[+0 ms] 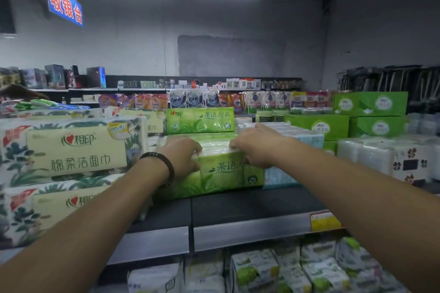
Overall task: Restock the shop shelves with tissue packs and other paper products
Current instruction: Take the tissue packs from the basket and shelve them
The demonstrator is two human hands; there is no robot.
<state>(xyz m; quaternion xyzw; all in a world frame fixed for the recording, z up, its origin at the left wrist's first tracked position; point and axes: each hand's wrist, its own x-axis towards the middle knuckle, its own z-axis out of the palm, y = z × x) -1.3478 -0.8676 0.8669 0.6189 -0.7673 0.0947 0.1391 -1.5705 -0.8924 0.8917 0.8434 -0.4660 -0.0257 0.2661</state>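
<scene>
The green tissue pack (221,173) lies on the top shelf (250,204), printed face toward the aisle and set back from the front lip. The cream floral packs (71,147) are on its left, the pale blue packs (278,177) are just beside its right end, and a second green pack (200,120) stands behind it. Both hands hold it: the left hand (183,154) curls over the upper left corner, and the right hand (257,147) pinches the top edge with the thumb on the front. To seat it well, I judge an even grip at both ends best, so the soft wrap does not buckle, and a square slide rather than a twist, so the blue packs are not dragged out of line
</scene>
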